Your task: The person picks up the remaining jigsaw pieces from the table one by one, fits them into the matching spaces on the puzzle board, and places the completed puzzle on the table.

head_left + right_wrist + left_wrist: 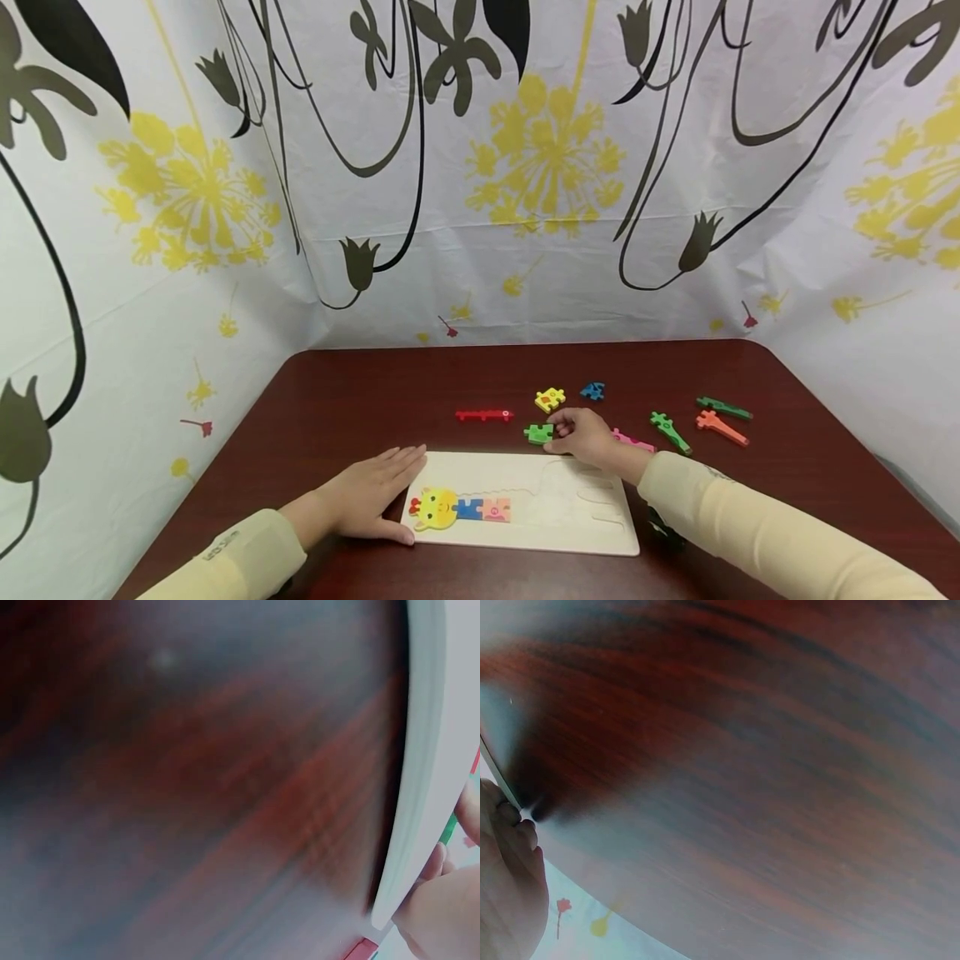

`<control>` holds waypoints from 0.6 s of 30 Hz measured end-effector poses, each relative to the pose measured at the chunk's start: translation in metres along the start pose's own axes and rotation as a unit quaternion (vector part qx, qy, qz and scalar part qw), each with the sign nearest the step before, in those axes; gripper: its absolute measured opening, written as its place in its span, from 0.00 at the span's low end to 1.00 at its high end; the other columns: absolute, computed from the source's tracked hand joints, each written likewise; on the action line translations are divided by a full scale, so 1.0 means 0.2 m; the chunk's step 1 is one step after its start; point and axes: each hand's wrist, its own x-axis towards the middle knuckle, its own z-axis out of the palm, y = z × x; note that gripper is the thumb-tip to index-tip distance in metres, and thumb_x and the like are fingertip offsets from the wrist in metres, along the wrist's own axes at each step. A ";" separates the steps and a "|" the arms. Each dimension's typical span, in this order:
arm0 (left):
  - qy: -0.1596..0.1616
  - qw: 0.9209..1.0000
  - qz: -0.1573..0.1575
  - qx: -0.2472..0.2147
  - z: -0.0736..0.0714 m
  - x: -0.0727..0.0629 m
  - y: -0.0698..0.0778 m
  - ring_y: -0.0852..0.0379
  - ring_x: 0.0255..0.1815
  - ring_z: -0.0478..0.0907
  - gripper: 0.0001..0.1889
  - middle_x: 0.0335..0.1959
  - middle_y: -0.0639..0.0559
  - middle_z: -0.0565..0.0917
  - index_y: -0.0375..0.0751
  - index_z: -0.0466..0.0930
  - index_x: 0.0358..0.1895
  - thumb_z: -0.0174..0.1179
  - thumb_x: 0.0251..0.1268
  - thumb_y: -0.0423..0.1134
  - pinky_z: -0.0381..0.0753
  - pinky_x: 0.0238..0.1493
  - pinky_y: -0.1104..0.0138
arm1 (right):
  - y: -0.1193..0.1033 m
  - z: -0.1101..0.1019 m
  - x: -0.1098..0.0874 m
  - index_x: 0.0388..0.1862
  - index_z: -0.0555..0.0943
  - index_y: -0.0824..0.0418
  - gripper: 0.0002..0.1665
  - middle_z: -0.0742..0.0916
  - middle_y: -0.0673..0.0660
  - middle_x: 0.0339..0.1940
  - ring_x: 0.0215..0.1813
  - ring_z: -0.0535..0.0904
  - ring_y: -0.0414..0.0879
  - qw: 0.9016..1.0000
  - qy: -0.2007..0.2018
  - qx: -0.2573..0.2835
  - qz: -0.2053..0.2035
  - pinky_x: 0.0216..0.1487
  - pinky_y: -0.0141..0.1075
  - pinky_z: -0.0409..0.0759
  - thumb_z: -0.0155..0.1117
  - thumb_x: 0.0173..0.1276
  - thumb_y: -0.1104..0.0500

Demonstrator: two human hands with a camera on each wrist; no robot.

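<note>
A pale wooden puzzle board lies at the front of the table. A yellow giraffe head piece, a blue piece and a pink piece sit joined in a row on its left part. My left hand rests at the board's left edge with fingers extended, thumb at the near corner. Just beyond the far edge, my right hand has its thumb and fingers curled at the right end of a light green puzzle piece. Green also shows between its fingers in the right wrist view.
Behind the board lie a red strip piece, a yellow piece and a blue piece. To the right are a magenta piece, a green leg piece, an orange piece and a dark green piece.
</note>
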 end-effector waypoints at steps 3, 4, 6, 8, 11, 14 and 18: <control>-0.003 1.000 -0.003 -0.001 0.00 0.00 0.00 0.49 0.76 0.51 0.56 0.77 0.44 0.52 0.37 0.49 0.77 0.38 0.57 0.80 0.54 0.72 0.53 | 0.01 0.00 0.01 0.50 0.80 0.69 0.19 0.77 0.55 0.32 0.35 0.70 0.46 1.000 -0.001 0.013 0.004 0.32 0.35 0.71 0.72 0.59 0.68; -0.004 1.000 -0.005 -0.001 0.00 0.00 0.00 0.50 0.76 0.51 0.56 0.77 0.44 0.52 0.37 0.49 0.77 0.37 0.57 0.80 0.54 0.72 0.53 | 0.01 0.00 0.01 0.50 0.80 0.68 0.19 0.77 0.55 0.32 0.35 0.70 0.46 1.000 -0.001 0.017 0.005 0.32 0.35 0.71 0.72 0.59 0.67; -0.005 1.000 -0.008 -0.002 0.00 0.00 0.00 0.50 0.76 0.51 0.56 0.77 0.44 0.52 0.37 0.49 0.77 0.37 0.57 0.80 0.54 0.72 0.54 | 0.02 -0.01 0.01 0.49 0.80 0.68 0.19 0.77 0.55 0.32 0.35 0.70 0.47 1.000 -0.002 0.024 0.004 0.32 0.35 0.71 0.72 0.60 0.67; -0.007 1.000 -0.010 -0.004 0.00 0.00 0.00 0.50 0.76 0.51 0.56 0.77 0.45 0.52 0.37 0.49 0.77 0.38 0.56 0.80 0.54 0.72 0.54 | 0.02 -0.01 0.01 0.49 0.80 0.68 0.19 0.77 0.55 0.32 0.35 0.70 0.47 0.999 -0.003 0.032 0.006 0.32 0.35 0.71 0.72 0.60 0.67; -0.007 1.000 -0.011 -0.005 -0.01 -0.01 0.00 0.50 0.76 0.51 0.57 0.77 0.44 0.53 0.37 0.50 0.77 0.38 0.56 0.80 0.54 0.72 0.54 | 0.02 -0.02 0.01 0.50 0.80 0.69 0.20 0.78 0.56 0.34 0.36 0.71 0.47 0.999 -0.006 0.035 0.004 0.33 0.35 0.73 0.72 0.60 0.66; -0.006 1.000 -0.009 -0.006 0.00 -0.01 0.00 0.50 0.76 0.51 0.56 0.77 0.44 0.53 0.37 0.50 0.77 0.38 0.57 0.80 0.54 0.72 0.54 | 0.02 -0.02 0.00 0.50 0.79 0.69 0.20 0.79 0.56 0.36 0.37 0.72 0.47 0.999 -0.006 0.036 0.004 0.34 0.35 0.75 0.73 0.60 0.65; -0.003 1.000 -0.006 -0.004 0.00 -0.01 0.00 0.50 0.76 0.51 0.56 0.77 0.44 0.52 0.37 0.50 0.77 0.38 0.57 0.80 0.54 0.72 0.54 | 0.03 -0.03 0.00 0.51 0.79 0.69 0.20 0.80 0.57 0.38 0.39 0.73 0.48 0.999 -0.005 0.040 -0.002 0.36 0.36 0.77 0.72 0.60 0.66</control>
